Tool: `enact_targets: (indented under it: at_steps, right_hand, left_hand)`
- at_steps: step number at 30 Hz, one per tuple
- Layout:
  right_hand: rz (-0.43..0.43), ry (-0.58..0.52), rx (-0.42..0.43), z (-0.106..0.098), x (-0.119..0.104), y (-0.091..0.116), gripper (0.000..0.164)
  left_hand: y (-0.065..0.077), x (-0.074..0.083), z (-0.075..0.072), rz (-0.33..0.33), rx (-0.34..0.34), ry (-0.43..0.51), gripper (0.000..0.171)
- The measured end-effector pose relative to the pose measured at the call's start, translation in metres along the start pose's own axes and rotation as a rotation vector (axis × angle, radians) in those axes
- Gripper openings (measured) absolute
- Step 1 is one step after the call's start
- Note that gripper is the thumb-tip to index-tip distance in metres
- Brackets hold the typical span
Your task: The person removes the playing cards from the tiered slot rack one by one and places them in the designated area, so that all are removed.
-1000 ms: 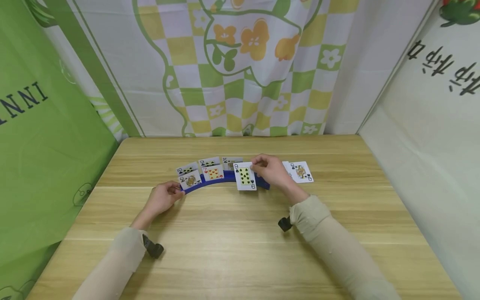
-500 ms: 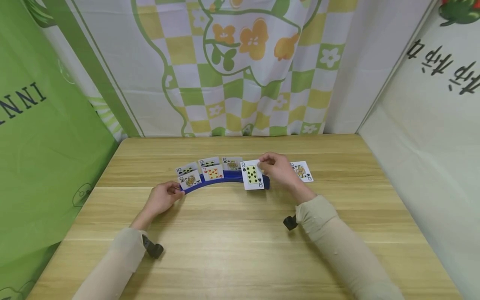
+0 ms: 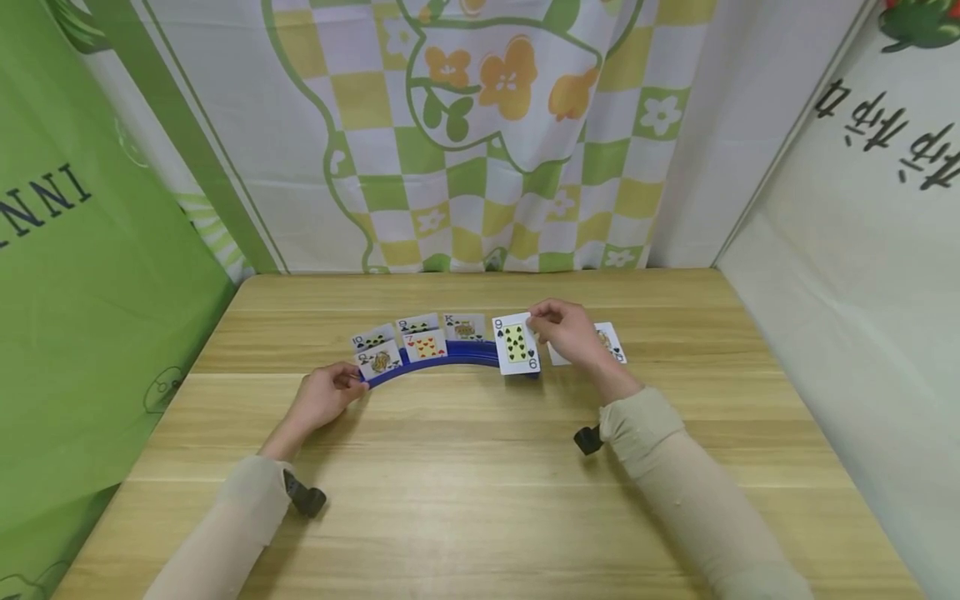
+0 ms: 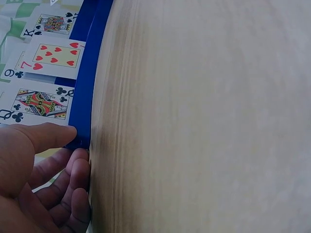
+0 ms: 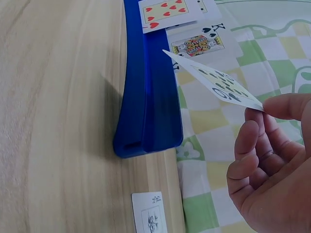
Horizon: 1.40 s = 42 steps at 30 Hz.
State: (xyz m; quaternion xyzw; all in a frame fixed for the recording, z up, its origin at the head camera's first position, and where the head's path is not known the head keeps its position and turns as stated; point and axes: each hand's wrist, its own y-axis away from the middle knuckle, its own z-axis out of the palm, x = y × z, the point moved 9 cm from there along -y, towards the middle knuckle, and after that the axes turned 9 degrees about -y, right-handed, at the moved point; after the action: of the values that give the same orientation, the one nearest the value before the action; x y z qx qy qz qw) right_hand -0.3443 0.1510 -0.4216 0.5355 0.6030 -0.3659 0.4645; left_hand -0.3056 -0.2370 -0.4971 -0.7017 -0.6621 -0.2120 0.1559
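Both grips are closed, the left hand (image 3: 322,395) pinching a curved blue plastic rack (image 3: 465,353) at one end, the right hand (image 3: 567,332) a white nine-of-spades card (image 3: 515,343).

The holder (image 5: 165,107) looks glossy plastic, the cards (image 3: 514,348) smooth paper, the tabletop (image 3: 450,483) wood

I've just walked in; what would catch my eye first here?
Probably the nine of spades, pinched in the person's right grip near the right end of the curved blue card rack. The seven of hearts stands out too, red in that rack's front row. Behind the table hangs a bright checked curtain.
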Motion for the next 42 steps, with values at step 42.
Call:
enact_targets:
  at_steps: [42]
  right_hand:
    - [0.094, -0.03, 0.125, -0.058, 0.022, -0.004, 0.032]
  left_hand:
    - [0.0, -0.001, 0.001, -0.018, -0.016, 0.02, 0.034]
